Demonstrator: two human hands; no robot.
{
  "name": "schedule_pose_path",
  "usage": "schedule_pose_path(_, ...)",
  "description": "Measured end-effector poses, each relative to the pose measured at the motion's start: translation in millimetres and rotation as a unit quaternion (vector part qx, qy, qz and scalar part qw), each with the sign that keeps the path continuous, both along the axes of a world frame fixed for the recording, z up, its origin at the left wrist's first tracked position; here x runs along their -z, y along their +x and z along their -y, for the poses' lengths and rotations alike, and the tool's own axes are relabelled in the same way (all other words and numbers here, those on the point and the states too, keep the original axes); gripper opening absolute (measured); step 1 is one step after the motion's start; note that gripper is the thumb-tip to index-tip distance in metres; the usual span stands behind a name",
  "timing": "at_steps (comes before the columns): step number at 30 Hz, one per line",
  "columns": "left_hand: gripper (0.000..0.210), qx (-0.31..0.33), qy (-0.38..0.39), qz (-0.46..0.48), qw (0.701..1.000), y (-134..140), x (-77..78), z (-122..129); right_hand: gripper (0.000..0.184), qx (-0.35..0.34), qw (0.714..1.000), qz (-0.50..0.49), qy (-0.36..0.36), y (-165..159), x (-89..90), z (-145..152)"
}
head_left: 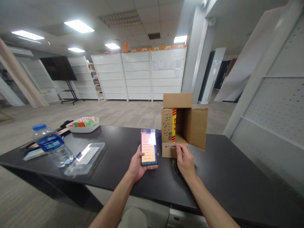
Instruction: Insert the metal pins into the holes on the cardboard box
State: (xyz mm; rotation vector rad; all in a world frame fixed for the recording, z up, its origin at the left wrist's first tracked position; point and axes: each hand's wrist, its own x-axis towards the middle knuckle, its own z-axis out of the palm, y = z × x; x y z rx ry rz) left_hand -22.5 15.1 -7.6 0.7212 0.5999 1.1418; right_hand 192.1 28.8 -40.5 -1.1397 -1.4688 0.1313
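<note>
1. Around us spreads a room with a carpeted floor (140, 115) and white shelving (137, 76).
2. Before us is a smooth, dark table (116, 148).
3. On it stands a cardboard box (167, 123), mouth facing us, probably so we can reach its lower flap.
4. Our right hand (186, 160) has thumb and forefinger together at that flap; we cannot tell what lies between them.
5. Our left hand (136, 166) is clamped around a phone (148, 152), likely tilted for reading.
6. Loose nails (174, 166) lie just below the box, presumably for easy reach.
</note>
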Motion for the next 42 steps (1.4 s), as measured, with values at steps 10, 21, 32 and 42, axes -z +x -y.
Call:
schedule_pose_path(10,0.057,-0.007,-0.001,-0.011,1.000,1.5,-3.3,1.6,0.026,0.032,0.999,0.010,-0.010,3.1,2.9,-5.1)
schedule_pose_path(21,0.060,-0.004,-0.016,0.031,0.999,1.1,-0.9,1.0,0.027,0.015,0.999,0.031,-0.015,1.9,1.4,-5.9)
schedule_pose_path(32,0.056,-0.008,-0.009,-0.012,1.000,3.3,-5.5,3.6,0.022,0.041,0.992,0.118,-0.022,6.6,10.6,-19.3)
schedule_pose_path(42,0.050,-0.031,-0.006,0.021,0.999,5.4,-3.2,2.1,0.017,0.059,0.992,0.110,-0.024,6.1,11.3,-17.4)
